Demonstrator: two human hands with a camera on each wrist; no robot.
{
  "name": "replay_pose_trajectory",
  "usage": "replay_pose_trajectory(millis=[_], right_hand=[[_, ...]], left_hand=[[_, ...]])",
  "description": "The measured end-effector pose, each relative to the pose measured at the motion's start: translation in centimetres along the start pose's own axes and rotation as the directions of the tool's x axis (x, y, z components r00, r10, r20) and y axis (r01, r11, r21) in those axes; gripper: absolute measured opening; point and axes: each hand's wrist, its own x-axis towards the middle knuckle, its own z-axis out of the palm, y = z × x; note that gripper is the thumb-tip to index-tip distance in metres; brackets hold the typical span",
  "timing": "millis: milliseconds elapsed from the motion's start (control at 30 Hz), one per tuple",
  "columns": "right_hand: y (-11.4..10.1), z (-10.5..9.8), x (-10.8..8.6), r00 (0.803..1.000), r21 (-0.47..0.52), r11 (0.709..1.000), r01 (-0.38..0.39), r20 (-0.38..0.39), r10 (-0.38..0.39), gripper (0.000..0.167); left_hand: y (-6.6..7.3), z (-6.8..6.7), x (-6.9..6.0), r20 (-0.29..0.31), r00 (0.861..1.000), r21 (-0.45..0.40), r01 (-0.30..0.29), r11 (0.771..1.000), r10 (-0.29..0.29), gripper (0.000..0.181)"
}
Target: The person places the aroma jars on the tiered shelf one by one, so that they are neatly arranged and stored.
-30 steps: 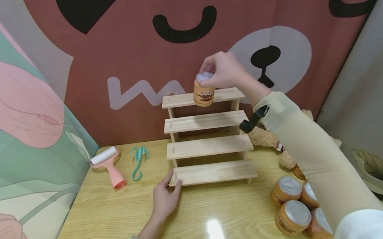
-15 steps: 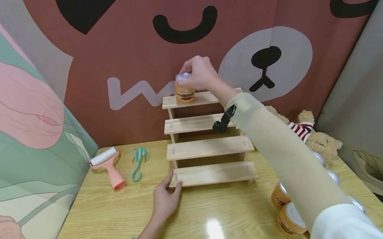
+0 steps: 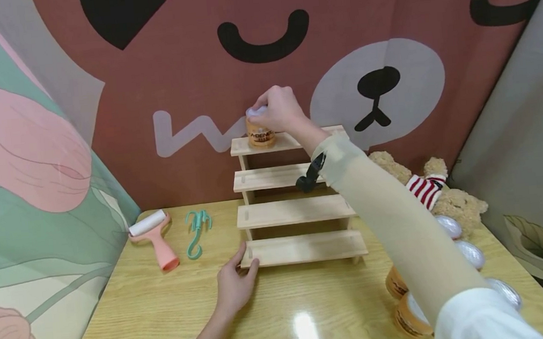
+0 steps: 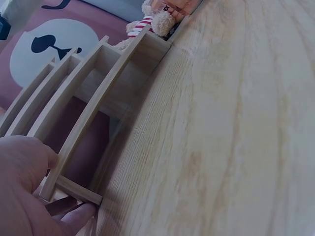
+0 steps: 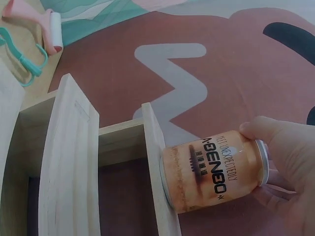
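An orange can [image 3: 261, 133] with printed lettering stands at the left part of the top step of a wooden four-step rack [image 3: 302, 248]. My right hand [image 3: 278, 109] grips the can near its silvery top from above. In the right wrist view the can [image 5: 211, 172] has its base against the top board, and the thumb and fingers of my right hand [image 5: 288, 167] hold its rim end. My left hand [image 3: 235, 285] holds the left end of the lowest step, thumb at the front. In the left wrist view my left hand [image 4: 29, 191] grips that same end.
Several more orange cans [image 3: 410, 319] stand at the right, partly hidden behind my right sleeve. A teddy bear [image 3: 454, 204] in a striped shirt lies behind them. A pink lint roller [image 3: 159, 244] and a teal hook [image 3: 196, 235] lie left of the rack.
My right hand has carried the can left and set it down on the top step, still holding it. My left hand has stayed at the lowest step.
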Motion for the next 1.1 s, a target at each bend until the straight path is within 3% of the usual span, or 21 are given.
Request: replay_pose_trajectory(millis=[300,433,567,667,833,967,1100], right_hand=[[-0.5,1.1,0.3,1.000,0.021,1.000,0.022,-0.010,-0.021,0.043],[0.0,1.3,0.1,0.996,0.006,0.996,0.087,-0.021,-0.087,0.050],[1.7,0.6,-0.9,0.988,-0.018,0.989,0.149,-0.046,-0.150,0.058],[3.4,-0.6,-2.1,0.980,-0.025,0.983,0.183,-0.072,-0.184,0.056],[7.0,-4.2,-4.8,0.981,-0.013,0.984,0.177,-0.076,-0.177,0.051],[9.8,-7.5,-7.2,0.980,-0.054,0.983,0.174,-0.091,-0.179,0.047],[12.5,-10.0,-9.4,0.964,-0.109,0.971,0.213,-0.135,-0.227,0.041]], left_hand=[[0.0,-0.6,0.3,-0.026,0.999,-0.020,0.018,1.000,-0.018,0.057],[-0.3,-0.3,0.7,-0.053,0.999,-0.009,-0.004,1.000,0.004,0.057],[-0.9,0.4,0.7,-0.037,0.999,-0.021,-0.011,1.000,0.010,0.058],[-1.3,0.8,0.5,-0.036,0.999,-0.033,-0.010,0.999,0.009,0.058],[-1.6,1.3,0.7,-0.024,1.000,-0.020,-0.014,1.000,0.014,0.057],[-1.6,1.6,1.1,-0.009,1.000,-0.016,-0.007,1.000,0.007,0.059],[-1.5,1.5,1.4,-0.022,1.000,0.000,-0.001,1.000,0.001,0.058]])
